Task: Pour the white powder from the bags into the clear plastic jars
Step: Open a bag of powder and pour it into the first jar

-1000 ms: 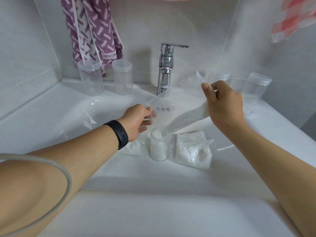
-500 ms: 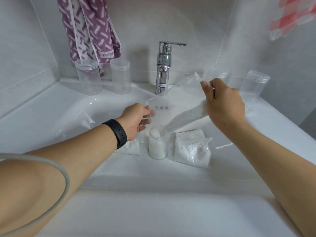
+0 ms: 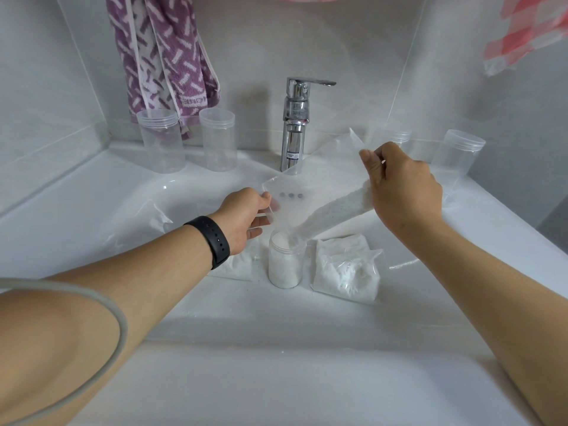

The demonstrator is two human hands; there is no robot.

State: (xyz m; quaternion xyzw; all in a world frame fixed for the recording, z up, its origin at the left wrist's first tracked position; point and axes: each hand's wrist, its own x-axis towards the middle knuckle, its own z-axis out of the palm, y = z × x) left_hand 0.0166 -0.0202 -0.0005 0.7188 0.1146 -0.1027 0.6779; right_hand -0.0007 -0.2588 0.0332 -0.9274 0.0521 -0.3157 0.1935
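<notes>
Two bare forearms in view, no sleeves visible. Left wrist wears black band (image 3: 215, 241): smooth matte strap, wide, row of small adjustment holes along side facing camera; whether it carries a screen cannot tell. Left hand (image 3: 246, 216) and right hand (image 3: 402, 186) bare: no gloves, no rings visible. Right wrist bare, nothing worn. Thin grey cable (image 3: 101, 305) loops in curve across near part of left arm, plain round cord, both ends out of frame.
</notes>
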